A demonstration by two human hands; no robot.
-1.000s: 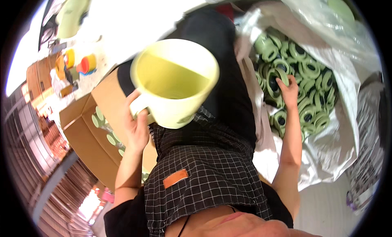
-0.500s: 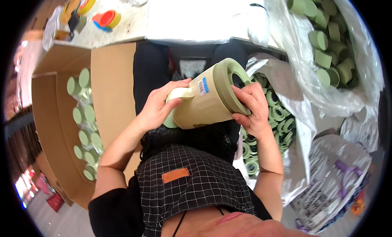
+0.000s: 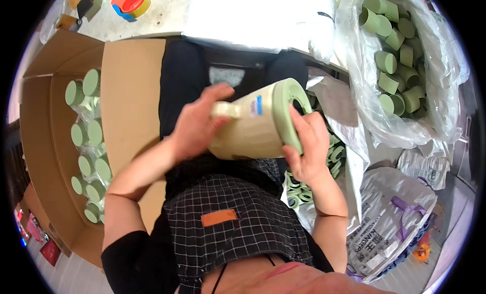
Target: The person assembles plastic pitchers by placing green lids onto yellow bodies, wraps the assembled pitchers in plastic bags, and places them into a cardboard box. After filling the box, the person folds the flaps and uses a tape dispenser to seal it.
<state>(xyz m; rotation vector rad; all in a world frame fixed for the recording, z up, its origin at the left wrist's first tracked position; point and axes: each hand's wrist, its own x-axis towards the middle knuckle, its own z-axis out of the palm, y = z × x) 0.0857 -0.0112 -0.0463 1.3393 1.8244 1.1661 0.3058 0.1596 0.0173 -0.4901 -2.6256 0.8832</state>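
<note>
A large cream mug point(image 3: 248, 134) with a side handle lies tilted over my lap, its light green lid point(image 3: 281, 111) facing right. On its side is a small blue-and-white sticker point(image 3: 256, 107). My right hand point(image 3: 310, 144) grips the lid's rim, fingers in at the dark opening and thumb on the lower edge. Close to the handle point(image 3: 226, 110), my left hand point(image 3: 197, 123) is smeared by motion, with fingers above the handle and thumb below it. Whether it touches the handle cannot be made out.
At left, an open cardboard box point(image 3: 132, 91) holds several green-lidded containers point(image 3: 95, 132). A white bag point(image 3: 354, 172) of green rings is by my right knee. Behind it, a clear plastic bag point(image 3: 364, 106) holds green cups. Coloured scoops point(image 3: 132, 4) lie on the worktable point(image 3: 162, 15).
My left hand's fingers have lifted and spread from the mug's handle. The mug has turned slightly toward level, with my right hand still on its lid. The whole view has shifted a little.
</note>
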